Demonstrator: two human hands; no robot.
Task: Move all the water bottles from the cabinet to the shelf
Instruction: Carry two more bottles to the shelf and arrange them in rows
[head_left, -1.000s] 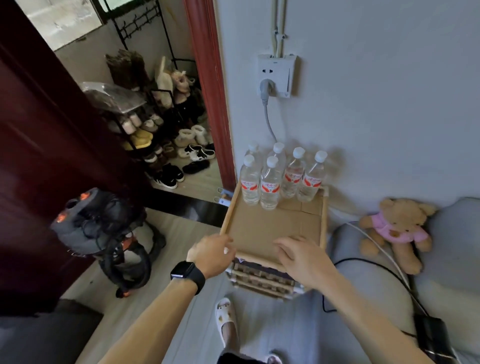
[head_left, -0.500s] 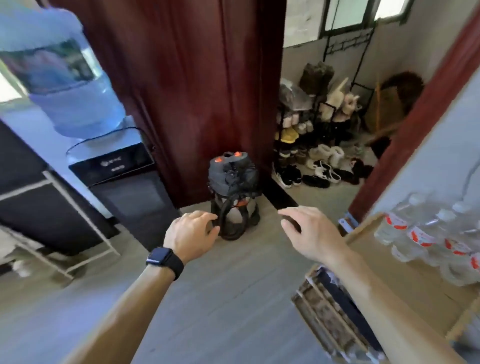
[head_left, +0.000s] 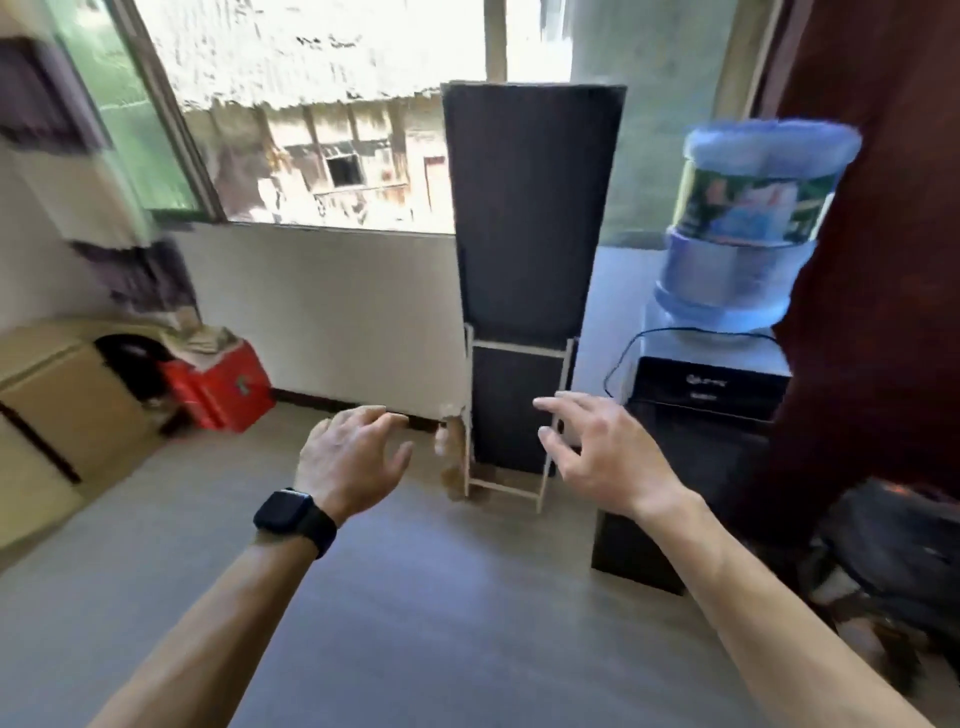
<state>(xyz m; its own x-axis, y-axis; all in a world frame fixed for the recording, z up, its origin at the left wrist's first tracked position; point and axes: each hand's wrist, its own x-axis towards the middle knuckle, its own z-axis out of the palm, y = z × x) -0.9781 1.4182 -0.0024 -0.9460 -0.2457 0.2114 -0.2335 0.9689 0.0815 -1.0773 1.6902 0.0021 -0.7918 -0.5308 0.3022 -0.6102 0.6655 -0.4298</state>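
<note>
No small water bottles show in this view. My left hand, with a black watch on its wrist, is held out in front of me with relaxed fingers and holds nothing. My right hand is also held out, fingers spread, empty. Beyond both hands a tall dark panel leans against the window wall, with a white-framed rack at its foot. The image is blurred by motion.
A water dispenser with a big blue jug stands at the right beside a dark red door. A black device sits low right. A red box and a beige cabinet are at the left.
The view has swung left, away from the small table with the bottles, past the door and dispenser, to the window wall. Both hands stay empty and held out in front.
</note>
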